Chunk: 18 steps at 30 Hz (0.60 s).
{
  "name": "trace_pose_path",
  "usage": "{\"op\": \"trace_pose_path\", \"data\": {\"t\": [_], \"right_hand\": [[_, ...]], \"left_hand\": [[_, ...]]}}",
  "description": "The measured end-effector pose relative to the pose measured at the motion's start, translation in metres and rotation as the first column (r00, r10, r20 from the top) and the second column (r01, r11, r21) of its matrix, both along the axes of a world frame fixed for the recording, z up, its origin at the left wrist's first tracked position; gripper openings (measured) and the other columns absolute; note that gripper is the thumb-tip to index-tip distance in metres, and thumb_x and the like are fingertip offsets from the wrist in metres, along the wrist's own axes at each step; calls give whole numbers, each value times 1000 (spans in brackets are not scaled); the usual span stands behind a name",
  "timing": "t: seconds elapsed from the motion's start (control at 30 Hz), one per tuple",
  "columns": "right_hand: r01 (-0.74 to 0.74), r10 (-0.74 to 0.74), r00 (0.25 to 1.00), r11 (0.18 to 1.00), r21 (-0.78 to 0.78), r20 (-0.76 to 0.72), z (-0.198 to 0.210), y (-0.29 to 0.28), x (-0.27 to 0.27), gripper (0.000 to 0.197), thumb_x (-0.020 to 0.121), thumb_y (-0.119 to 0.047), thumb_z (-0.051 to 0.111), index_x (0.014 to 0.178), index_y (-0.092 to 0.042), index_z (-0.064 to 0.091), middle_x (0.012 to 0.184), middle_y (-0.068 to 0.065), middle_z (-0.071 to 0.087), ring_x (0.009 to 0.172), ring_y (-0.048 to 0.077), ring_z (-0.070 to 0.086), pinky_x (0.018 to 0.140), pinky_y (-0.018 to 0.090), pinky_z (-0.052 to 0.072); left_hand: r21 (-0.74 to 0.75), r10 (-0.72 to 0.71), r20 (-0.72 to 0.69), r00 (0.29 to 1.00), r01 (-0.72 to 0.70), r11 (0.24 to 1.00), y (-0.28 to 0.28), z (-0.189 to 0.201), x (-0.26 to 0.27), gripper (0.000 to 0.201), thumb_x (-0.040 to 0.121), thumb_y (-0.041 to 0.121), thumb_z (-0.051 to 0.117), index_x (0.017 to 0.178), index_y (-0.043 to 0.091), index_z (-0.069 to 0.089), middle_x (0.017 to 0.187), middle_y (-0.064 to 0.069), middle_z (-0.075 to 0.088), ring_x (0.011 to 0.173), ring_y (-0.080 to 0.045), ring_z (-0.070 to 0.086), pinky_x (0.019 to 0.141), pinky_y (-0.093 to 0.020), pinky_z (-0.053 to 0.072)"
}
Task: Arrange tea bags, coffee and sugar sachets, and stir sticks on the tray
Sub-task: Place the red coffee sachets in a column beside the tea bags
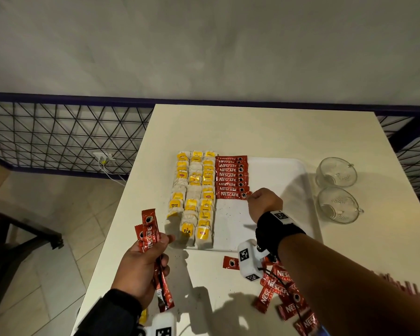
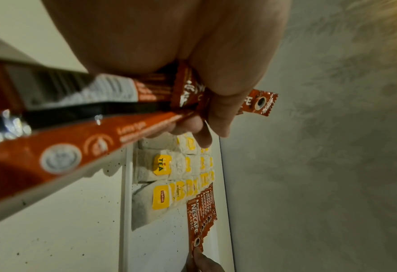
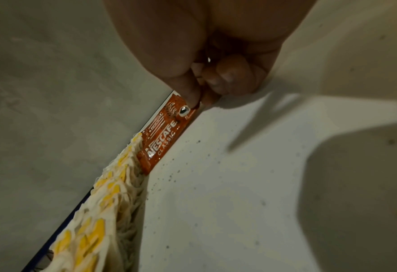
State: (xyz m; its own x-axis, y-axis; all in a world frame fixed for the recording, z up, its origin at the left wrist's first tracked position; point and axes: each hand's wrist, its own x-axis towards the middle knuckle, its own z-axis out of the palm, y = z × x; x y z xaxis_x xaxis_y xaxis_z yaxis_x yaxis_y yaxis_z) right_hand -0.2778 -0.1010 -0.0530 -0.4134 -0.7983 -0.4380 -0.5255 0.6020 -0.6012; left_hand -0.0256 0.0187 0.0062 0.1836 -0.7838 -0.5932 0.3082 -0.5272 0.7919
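Observation:
A white tray (image 1: 277,170) lies on the table, with columns of yellow-tagged tea bags (image 1: 195,195) along its left side. Beside them runs a stacked column of red coffee sachets (image 1: 230,177). My right hand (image 1: 262,202) pinches the right end of the nearest sachet in that column (image 3: 162,139), which lies flat on the tray. My left hand (image 1: 143,260) is off the tray's front left corner and grips a bundle of red coffee sachets (image 1: 149,230), seen up close in the left wrist view (image 2: 76,147). Loose coffee sachets (image 1: 281,289) lie under my right forearm.
Two clear glass cups (image 1: 336,174) (image 1: 337,204) stand on the table right of the tray. A thin red bundle, blurred, lies at the far right (image 1: 398,284). The table's left edge (image 1: 112,238) drops to a tiled floor; a wire-mesh fence (image 1: 58,134) runs behind.

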Motion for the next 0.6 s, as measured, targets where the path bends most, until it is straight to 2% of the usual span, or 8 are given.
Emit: {"op": "trace_pose_path", "data": {"t": [0.1,0.33,0.6], "right_hand": [[-34,35,999,999,16,-31,1,-1,2,20,94,-29,55,99,-13,65,104,6,67,85,22,58,76,27,49],[-93,99,991,994,64,-94,7,-1,5,25,95,-30,53,104,-11,66,110,8,67,98,25,61,79,26,47],[-105,113,988,991,85,-101,9,-3,7,25,95,-32,55,105,-11,64,109,8,66,96,25,61,79,26,46]], "left_hand": [[-3,-4,0,1000,4,1000,0,0,0,12,90,10,60,101,7,59,104,-13,72,50,-15,42,50,-28,39],[-5,-8,-1,1000,8,1000,0,-1,2,7,91,9,59,98,9,58,105,-15,71,51,-16,42,51,-29,38],[-12,-3,1,1000,3,1000,2,0,4,8,91,9,59,99,8,58,100,-12,73,52,-16,42,52,-30,39]]}}
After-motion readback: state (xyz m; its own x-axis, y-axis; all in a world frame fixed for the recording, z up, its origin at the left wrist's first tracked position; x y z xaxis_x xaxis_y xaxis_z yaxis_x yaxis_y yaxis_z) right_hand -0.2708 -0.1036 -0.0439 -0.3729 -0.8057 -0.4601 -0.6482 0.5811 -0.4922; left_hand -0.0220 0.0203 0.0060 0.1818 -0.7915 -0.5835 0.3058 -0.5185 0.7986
